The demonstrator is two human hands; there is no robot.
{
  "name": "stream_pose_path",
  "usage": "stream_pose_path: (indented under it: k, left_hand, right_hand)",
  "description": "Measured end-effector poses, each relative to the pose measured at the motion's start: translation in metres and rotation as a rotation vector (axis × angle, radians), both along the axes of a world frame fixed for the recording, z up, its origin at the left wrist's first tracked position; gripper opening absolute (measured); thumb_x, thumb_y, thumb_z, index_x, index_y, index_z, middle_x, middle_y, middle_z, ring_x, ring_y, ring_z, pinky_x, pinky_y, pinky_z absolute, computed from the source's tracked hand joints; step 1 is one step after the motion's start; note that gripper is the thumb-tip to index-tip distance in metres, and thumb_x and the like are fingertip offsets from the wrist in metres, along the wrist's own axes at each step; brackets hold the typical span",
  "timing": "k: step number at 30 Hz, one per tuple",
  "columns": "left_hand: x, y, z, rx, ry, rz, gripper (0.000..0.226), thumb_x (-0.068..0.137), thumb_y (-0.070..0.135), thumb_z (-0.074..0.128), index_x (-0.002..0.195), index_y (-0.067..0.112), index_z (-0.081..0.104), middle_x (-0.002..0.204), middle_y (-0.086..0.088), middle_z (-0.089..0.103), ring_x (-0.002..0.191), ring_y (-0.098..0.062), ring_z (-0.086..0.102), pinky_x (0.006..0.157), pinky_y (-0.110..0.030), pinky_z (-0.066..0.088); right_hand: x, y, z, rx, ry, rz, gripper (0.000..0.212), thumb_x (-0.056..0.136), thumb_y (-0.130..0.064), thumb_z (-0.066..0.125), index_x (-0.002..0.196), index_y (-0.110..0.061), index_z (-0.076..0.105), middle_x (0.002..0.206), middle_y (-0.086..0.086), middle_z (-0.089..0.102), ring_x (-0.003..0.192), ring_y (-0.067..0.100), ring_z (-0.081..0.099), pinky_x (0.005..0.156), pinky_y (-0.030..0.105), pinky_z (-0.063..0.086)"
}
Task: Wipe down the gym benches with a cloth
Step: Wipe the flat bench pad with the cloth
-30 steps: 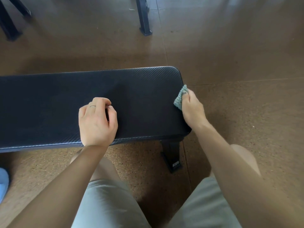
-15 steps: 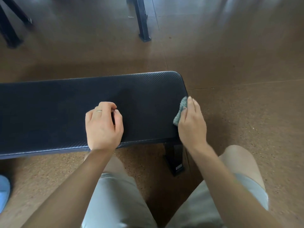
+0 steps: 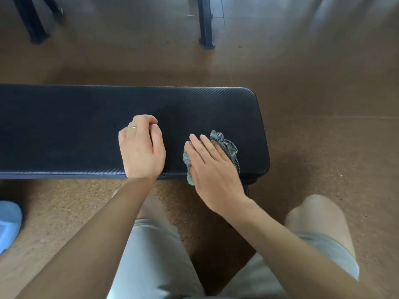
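Note:
A black padded gym bench (image 3: 75, 126) runs across the view from the left edge to its rounded right end. My right hand (image 3: 212, 167) lies flat on a crumpled grey-green cloth (image 3: 226, 147), pressing it on the pad near the front right corner. Part of the cloth shows beyond my fingers and part hangs at the front edge. My left hand (image 3: 141, 147) rests on the pad just left of it, fingers curled, a ring on one finger, nothing in it.
Brown cork-like floor (image 3: 323, 126) surrounds the bench. Black metal legs of other equipment stand at the back centre (image 3: 205, 24) and back left (image 3: 30, 22). A light blue object (image 3: 8, 223) sits at the left edge. My knees in pale shorts are below the bench.
My right hand has brought the cloth from the bench's right end face up onto the top of the pad, toward the left. My left hand has stayed in place.

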State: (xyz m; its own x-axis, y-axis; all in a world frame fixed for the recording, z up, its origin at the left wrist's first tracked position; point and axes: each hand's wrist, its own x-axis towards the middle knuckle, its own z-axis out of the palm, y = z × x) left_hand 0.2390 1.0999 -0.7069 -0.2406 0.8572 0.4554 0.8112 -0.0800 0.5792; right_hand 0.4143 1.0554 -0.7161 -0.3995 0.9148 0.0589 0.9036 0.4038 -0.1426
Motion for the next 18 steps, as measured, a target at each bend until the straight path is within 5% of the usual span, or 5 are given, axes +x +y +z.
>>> stream_pose_path:
  k: [5, 11, 14, 18]
  left_hand:
    - [-0.032, -0.002, 0.013, 0.066, -0.141, 0.047, 0.026, 0.102, 0.017, 0.036, 0.109, 0.011, 0.061, 0.087, -0.004, 0.064, 0.077, -0.026, 0.059, 0.089, -0.056, 0.048]
    - [-0.091, -0.018, 0.006, 0.073, -0.245, 0.222, 0.026, 0.103, 0.017, 0.035, 0.112, 0.016, 0.059, 0.093, -0.001, 0.064, 0.084, -0.027, 0.059, 0.090, -0.062, 0.046]
    - [-0.093, -0.018, 0.006, -0.011, -0.178, 0.257, 0.029, 0.104, 0.018, 0.033, 0.120, 0.013, 0.057, 0.116, 0.001, 0.062, 0.111, -0.017, 0.051, 0.113, -0.046, 0.032]
    - [-0.105, -0.010, 0.008, -0.029, -0.159, 0.271, 0.031, 0.105, 0.022, 0.031, 0.124, 0.016, 0.055, 0.127, 0.003, 0.060, 0.125, -0.017, 0.046, 0.110, -0.033, 0.022]
  right_hand:
    - [0.046, -0.002, -0.004, 0.022, -0.053, -0.109, 0.058, 0.111, -0.044, 0.014, 0.160, -0.019, 0.032, 0.169, 0.003, 0.024, 0.157, 0.025, 0.020, 0.126, 0.043, 0.024]
    - [-0.027, 0.006, -0.006, 0.127, -0.080, 0.019, 0.057, 0.109, -0.031, 0.020, 0.153, -0.006, 0.044, 0.162, 0.012, 0.037, 0.151, 0.029, 0.036, 0.123, 0.042, 0.028]
    - [-0.081, 0.018, -0.007, 0.147, -0.081, 0.259, 0.056, 0.109, -0.028, 0.020, 0.155, -0.004, 0.040, 0.165, 0.014, 0.033, 0.152, 0.029, 0.033, 0.125, 0.042, 0.021]
    - [-0.134, 0.037, -0.011, 0.213, -0.111, 0.511, 0.053, 0.110, -0.025, 0.023, 0.156, -0.002, 0.035, 0.165, 0.017, 0.031, 0.151, 0.034, 0.032, 0.124, 0.045, 0.020]
